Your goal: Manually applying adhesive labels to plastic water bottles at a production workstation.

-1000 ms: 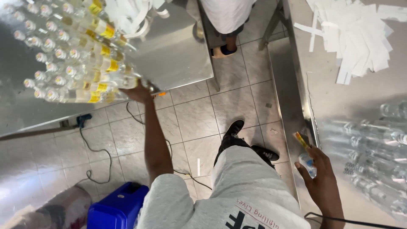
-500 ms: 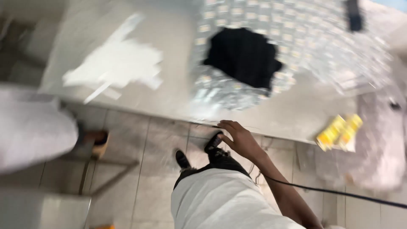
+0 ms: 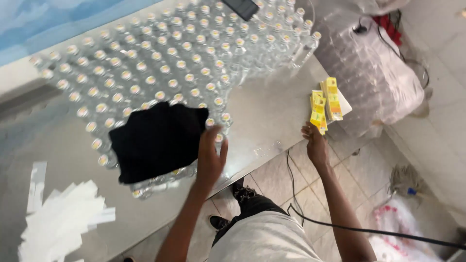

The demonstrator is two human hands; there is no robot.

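Bare steel tabletop [image 3: 272, 116] lies open between the left hand [image 3: 209, 157] and the right hand [image 3: 315, 145], its near edge unobstructed. Ahead of the left fingers [image 3: 217, 137], a dense field of clear capped glass bottles [image 3: 160, 68] blocks passage, with a black cloth [image 3: 158, 140] draped just beside them. Just beyond the right fingers, a stack of yellow label strips [image 3: 326, 104] lies; past it, plastic-wrapped bottle packs [image 3: 374, 77] close the tabletop's far end.

Both arms bare, no sleeves, no gloves or rings visible on left hand [image 3: 210, 157] or right hand [image 3: 316, 146]. Light grey shorts [image 3: 264, 240], plain fabric. Black shoes [image 3: 241, 192], laced, partly hidden under the table edge.
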